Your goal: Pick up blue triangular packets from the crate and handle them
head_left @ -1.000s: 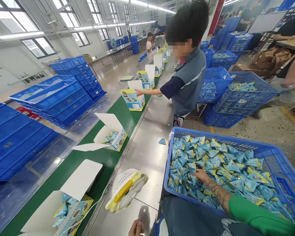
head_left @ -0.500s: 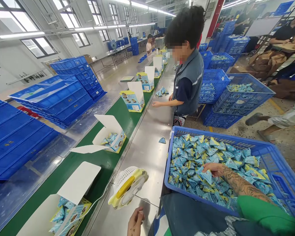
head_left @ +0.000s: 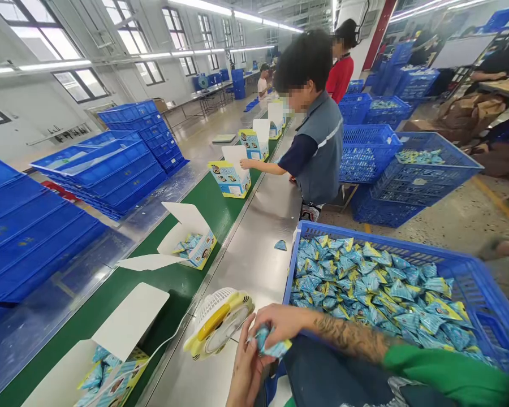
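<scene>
My right hand is closed round small triangular blue-and-yellow snack packets, just in front of my body. My left hand meets it from the left, fingers curled against the same packets; how many are held I cannot make out. To the right, a blue plastic crate is heaped with similar packets. Beyond my hands a yellow-and-white fan rests on the metal table. On the green belt at left, an open carton and a farther open carton both contain packets.
One loose packet lies on the metal table. A co-worker stands farther along, one hand at a carton on the green belt. Folded blue crates are stacked at left; more filled crates stand right.
My right hand has come left out of the crate with packets and now meets my left hand. The co-worker's hand has moved from the table to a carton.
</scene>
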The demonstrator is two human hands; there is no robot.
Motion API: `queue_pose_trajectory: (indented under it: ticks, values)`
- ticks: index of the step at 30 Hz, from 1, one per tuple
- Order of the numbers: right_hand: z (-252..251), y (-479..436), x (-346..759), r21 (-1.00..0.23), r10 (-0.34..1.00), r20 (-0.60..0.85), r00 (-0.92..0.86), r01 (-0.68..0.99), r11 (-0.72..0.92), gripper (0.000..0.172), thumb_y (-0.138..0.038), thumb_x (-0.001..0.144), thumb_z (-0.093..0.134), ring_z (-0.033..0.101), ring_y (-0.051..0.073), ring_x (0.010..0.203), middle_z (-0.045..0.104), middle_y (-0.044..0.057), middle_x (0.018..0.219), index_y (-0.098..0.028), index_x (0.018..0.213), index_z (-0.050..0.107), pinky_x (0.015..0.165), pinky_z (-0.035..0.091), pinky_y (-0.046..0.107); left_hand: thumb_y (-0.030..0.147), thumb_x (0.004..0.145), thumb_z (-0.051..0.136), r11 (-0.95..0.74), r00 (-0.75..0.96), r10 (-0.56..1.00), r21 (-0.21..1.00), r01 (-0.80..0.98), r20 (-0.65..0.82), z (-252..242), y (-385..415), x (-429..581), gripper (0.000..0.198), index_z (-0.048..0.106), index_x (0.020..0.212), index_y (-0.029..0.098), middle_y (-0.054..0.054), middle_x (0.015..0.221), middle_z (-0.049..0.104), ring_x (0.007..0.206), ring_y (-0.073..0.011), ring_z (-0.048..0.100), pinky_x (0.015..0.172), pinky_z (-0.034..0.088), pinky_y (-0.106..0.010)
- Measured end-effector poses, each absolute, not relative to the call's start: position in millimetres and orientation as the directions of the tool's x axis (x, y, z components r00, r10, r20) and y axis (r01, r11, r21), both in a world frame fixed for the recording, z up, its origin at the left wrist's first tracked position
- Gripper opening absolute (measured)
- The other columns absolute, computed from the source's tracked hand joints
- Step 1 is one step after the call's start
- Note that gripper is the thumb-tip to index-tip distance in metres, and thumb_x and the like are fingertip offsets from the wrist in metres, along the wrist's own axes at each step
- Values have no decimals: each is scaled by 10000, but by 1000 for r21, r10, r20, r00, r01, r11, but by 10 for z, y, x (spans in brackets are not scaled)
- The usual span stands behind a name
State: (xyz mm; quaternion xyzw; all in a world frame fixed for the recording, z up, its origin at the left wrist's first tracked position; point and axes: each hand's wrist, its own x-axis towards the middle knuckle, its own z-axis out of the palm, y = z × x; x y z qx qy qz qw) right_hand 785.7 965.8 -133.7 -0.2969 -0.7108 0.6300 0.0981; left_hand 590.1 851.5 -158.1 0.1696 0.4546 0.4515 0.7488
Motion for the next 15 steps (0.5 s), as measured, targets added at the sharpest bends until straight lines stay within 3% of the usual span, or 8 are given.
queue_pose_trajectory:
  ticks: [3, 5, 7, 10, 12, 15]
  values:
    - [-1393, 9481, 7525, -938, 555, -223, -801, 332, 102, 605, -296, 662, 881, 624, 211, 966, 725, 43, 1176, -276, 1259, 779, 917, 476, 365, 369, 919, 778, 534, 77, 774, 582, -613, -629, -1669, 8469, 5863, 529, 607, 1401, 238, -173, 1364, 734, 1017, -251, 751, 699, 678, -341]
    - [-1479, 9411, 7514, -945, 592, -304, -746, 314, -89, 700, -277, 591, 937, 645, 163, 861, 708, 35, 1238, -290, 1269, 764, 810, 486, 311, 349, 922, 779, 510, 72, 759, 521, -684, -647, -1771, 8379, 5779, 439, 675, 1334, 243, -153, 1319, 773, 916, -215, 768, 676, 668, -306]
    - [-1591, 9404, 7589, -912, 625, -392, -675, 194, -362, 687, -277, 500, 987, 641, 133, 788, 726, 38, 1167, -227, 1156, 788, 748, 481, 279, 342, 912, 790, 461, 52, 769, 496, -736, -637, -1861, 8268, 5668, 367, 735, 1269, 275, -116, 1240, 814, 875, -201, 781, 661, 656, -272]
    - [-1750, 9468, 7715, -793, 634, -451, -629, -43, -607, 552, -486, 611, 930, 617, 103, 764, 721, 12, 955, -181, 1029, 738, 735, 492, 245, 339, 912, 783, 379, 6, 780, 465, -800, -625, -1983, 8115, 5469, 318, 774, 1229, 343, -62, 1117, 851, 893, -201, 801, 660, 645, -240]
    - [-1808, 9498, 7735, -702, 566, -467, -679, -104, -704, 633, -691, 722, 783, 660, 105, 789, 721, 14, 948, -206, 1118, 685, 664, 494, 213, 322, 889, 803, 346, 39, 804, 413, -842, -594, -2083, 8036, 5330, 327, 791, 1213, 359, -44, 1148, 856, 903, -197, 804, 673, 642, -234]
    - [-1790, 9451, 7592, -587, 332, -430, -839, -19, -809, 872, -786, 597, 832, 739, 171, 740, 751, 43, 920, -210, 1230, 666, 484, 496, 197, 412, 805, 866, 295, 111, 849, 289, -911, -517, -2253, 7946, 5159, 370, 828, 1151, 289, -82, 1098, 867, 879, -224, 793, 718, 657, -292]
